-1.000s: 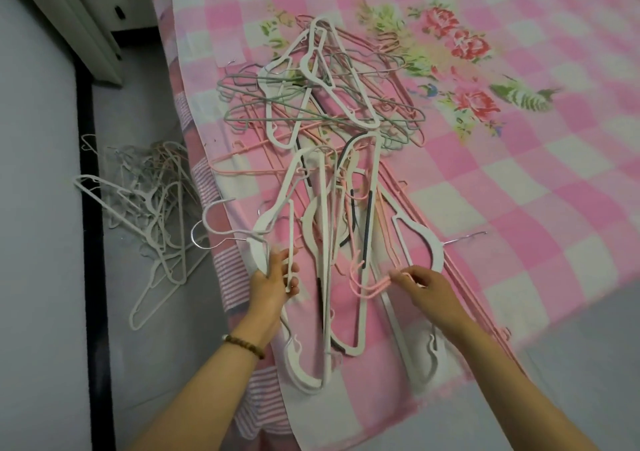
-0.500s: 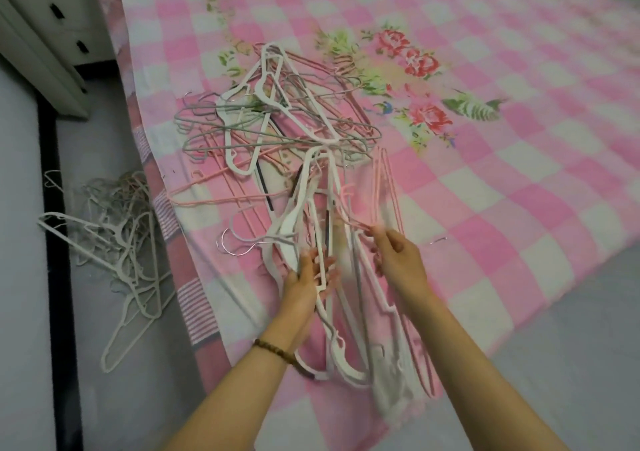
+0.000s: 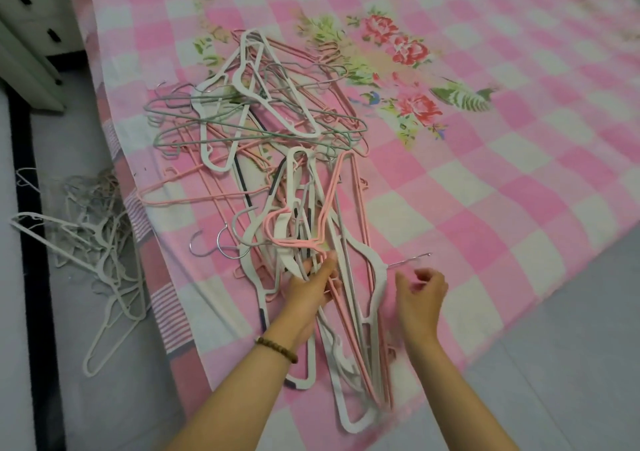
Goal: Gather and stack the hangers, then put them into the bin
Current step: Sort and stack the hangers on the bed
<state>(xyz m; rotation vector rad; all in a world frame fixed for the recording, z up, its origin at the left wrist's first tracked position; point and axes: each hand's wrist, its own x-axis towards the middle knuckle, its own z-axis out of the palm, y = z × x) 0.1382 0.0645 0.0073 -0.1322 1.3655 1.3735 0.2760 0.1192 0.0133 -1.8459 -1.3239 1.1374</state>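
- My left hand (image 3: 308, 287) was closed around a bundle of hangers (image 3: 349, 332), fingers curled over the white and pink necks where they crossed.
- A pink hanger (image 3: 294, 241) lay on top of that bundle, its shoulder just beyond my left fingertips.
- My right hand (image 3: 420, 294) hung just right of the bundle with its fingers curled in. It was blurred, so I could not tell whether it pinched anything.
- A white hanger (image 3: 375, 274) ran between the two hands, and its wire hook (image 3: 412, 259) poked out just above my right knuckles, apart from them as far as I could see.
- Farther out from my left grip, a loose heap of hangers (image 3: 263, 114), white, green and pink, lay tangled on the checked sheet (image 3: 502, 208).
- Well to the left of that grip, off the sheet, a pile of white hangers (image 3: 100, 253) sat on the floor.
- A bead bracelet (image 3: 277, 349) circled my left wrist.
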